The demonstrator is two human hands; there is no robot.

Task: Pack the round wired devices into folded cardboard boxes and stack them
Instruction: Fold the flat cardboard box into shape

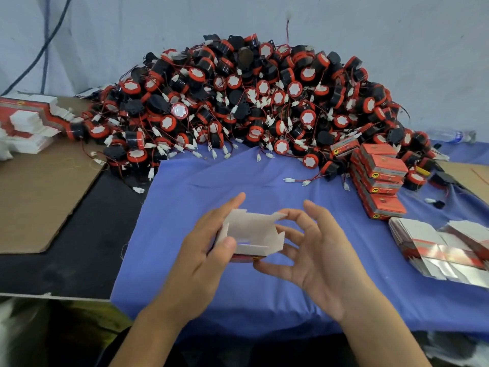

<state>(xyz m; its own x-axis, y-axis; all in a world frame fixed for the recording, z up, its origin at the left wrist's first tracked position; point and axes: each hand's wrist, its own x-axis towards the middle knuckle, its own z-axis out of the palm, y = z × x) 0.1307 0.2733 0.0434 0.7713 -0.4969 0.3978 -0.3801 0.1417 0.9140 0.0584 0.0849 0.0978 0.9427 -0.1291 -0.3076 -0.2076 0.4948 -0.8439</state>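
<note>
Left hand point(206, 255) grips the half-folded box point(254, 234), thumb on its near wall and fingers behind. Right hand point(317, 255) is spread and loose, with fingertips point(284, 216) touching the box's right end flap and nothing clasped. We place the box just above the near middle of the blue cloth point(211, 186), open side up, white inside showing, no device in it.

Step, as we judge it: box forming, flaps not yet tucked. Next move probably needs the end flap closed, then one device picked with its wire coiled in.

Flat blanks point(436, 250) lie on the cloth's near right corner. The stack of packed boxes point(381, 178) stands on its right side, further back. The pile of round wired devices point(251, 102) covers the cloth's far edge. More blanks point(29, 123) sit off the cloth's far left.
</note>
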